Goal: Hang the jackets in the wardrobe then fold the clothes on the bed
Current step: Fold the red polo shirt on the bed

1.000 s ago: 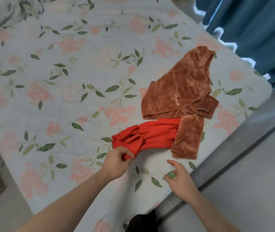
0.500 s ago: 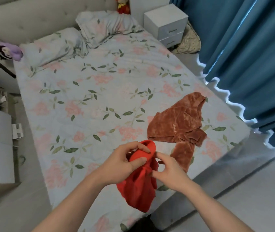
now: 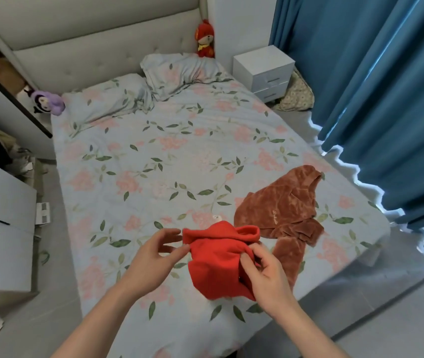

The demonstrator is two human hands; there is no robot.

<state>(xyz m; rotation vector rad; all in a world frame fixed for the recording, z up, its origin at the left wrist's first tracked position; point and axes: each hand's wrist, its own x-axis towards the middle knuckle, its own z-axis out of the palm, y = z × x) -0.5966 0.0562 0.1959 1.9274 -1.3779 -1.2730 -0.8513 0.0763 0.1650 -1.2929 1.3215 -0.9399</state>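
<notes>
So you are in the folding part of the task now, as far as I can judge: no jackets show on the bed (image 3: 179,156), and the wardrobe I cannot make out for sure. Two pieces are left. You hold the red garment (image 3: 216,264) lifted above the near edge of the bed, bunched and not folded yet. Your left hand (image 3: 154,254) pinches its upper left corner between thumb and fingers, and your right hand (image 3: 262,272) has its fingers curled into the cloth on the right side, gripping it. The brown garment (image 3: 283,210) lies flat on the bed just behind and to the right, spread but crumpled, one part hanging toward the edge; it is not folded. The red one looks like soft, thick knit, with a rolled hem at the top, and it sags heavily under your hands. The brown one looks like velvet, shiny in patches, with small pale writing on it. The bed sheet is pale blue with pink flowers and green leaves, a smooth, flat place for folding. I think you must first find the corners of the red piece and spread it.
</notes>
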